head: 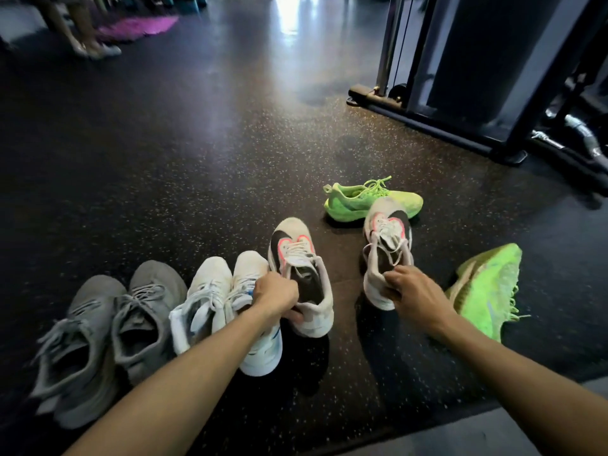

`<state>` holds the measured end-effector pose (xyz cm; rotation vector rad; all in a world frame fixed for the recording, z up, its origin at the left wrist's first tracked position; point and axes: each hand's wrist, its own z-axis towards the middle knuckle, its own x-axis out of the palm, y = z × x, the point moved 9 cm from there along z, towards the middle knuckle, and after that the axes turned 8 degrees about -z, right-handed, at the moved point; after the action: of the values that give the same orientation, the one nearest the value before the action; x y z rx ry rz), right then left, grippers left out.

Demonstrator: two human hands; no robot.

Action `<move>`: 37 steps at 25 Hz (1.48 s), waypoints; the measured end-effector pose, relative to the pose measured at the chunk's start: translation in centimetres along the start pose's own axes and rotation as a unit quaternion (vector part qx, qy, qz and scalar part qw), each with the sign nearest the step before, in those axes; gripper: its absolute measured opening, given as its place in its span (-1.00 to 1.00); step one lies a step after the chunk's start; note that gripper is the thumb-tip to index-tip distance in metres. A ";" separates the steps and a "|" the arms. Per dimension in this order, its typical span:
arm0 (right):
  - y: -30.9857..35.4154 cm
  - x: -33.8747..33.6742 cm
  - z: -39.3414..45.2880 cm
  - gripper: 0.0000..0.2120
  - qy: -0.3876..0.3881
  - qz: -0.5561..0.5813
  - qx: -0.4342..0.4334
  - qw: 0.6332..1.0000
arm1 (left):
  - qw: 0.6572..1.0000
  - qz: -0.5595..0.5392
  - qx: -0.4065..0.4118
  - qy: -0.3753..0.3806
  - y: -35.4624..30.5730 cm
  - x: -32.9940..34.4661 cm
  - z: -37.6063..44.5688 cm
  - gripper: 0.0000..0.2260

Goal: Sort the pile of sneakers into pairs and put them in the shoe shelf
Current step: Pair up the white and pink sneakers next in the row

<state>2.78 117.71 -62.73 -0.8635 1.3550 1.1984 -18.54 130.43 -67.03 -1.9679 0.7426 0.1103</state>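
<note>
My left hand (276, 296) grips the heel collar of a beige sneaker with black and pink trim (297, 258), toe pointing away. My right hand (413, 296) holds the matching beige sneaker (386, 238) by its heel, a shoe's width to the right. Left of them, a white pair (215, 284) stands side by side. Further left is a grey pair (108, 320). One neon green sneaker (371, 199) stands upright behind the right-hand shoe. Another green sneaker (490, 287) lies on its side at my right wrist. No shoe shelf is in view.
All shoes sit on a dark speckled rubber floor (204, 166). A black gym machine frame (460, 103) fills the upper right. At the far upper left are a person's legs (87, 41) beside a pink mat (141, 26). A grey floor strip (460, 436) runs along the bottom right.
</note>
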 end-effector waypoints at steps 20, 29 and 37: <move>5.9 5.9 -2.9 -0.84 0.143 0.001 -0.107 0.984 | 0.921 0.380 0.079 0.028 0.7 3.7 -0.9 -0.63; 4.8 5.7 -4.2 -0.85 0.141 0.004 -0.089 0.986 | 0.940 0.329 0.060 0.070 1.7 3.4 -0.2 -0.80; 6.2 6.0 -3.4 -0.84 0.166 -0.007 -0.088 0.982 | 0.912 0.394 0.115 0.001 -0.3 1.7 0.4 -0.79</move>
<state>-4.95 116.63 -67.81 -1.2395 1.5195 1.2140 -16.94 130.13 -67.67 -1.3444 1.4468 0.4803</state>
